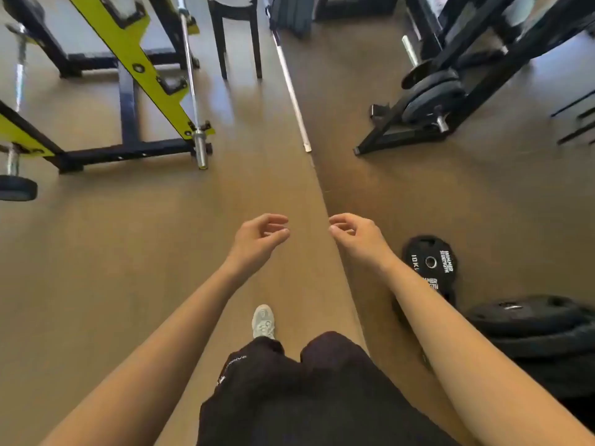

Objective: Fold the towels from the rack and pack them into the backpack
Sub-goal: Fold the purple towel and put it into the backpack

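Observation:
No towel, rack of towels or backpack shows in the head view. My left hand [259,239] and my right hand [354,235] are held out in front of me over the brown gym floor, about a hand's width apart. Both hold nothing, with the fingers loosely curled and apart. Below them I see my dark shorts and one light shoe [263,321] stepping forward.
A yellow and black weight rack [135,69] with a steel barbell [193,88] stands at the left. A black plate-loaded machine [444,91] stands at the right. Black weight plates [429,262] lie by my right arm. A white pole [291,91] and a dark stool [238,30] are ahead.

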